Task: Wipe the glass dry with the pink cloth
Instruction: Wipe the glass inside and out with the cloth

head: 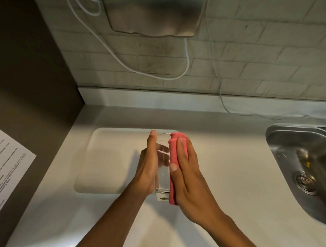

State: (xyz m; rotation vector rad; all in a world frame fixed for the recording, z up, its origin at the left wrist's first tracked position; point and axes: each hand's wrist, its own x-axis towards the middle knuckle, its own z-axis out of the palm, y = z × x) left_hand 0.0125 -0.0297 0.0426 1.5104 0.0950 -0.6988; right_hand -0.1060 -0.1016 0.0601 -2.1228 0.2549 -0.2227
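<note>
A tall clear glass (163, 172) is held above the white counter, its rim pointing away from me and its thick base toward me. My left hand (148, 165) lies flat along the glass's left side, fingers straight. My right hand (187, 175) presses the folded pink cloth (176, 151) against the glass's right side, fingers spread over the cloth. The cloth runs along the whole length of the glass and hides that side of it.
A white tray (107, 160) lies on the counter (236, 166) under and left of my hands. A steel sink (308, 165) is at the right. White cables (188, 61) hang on the brick wall. A dark panel with a printed sheet (5, 165) stands at the left.
</note>
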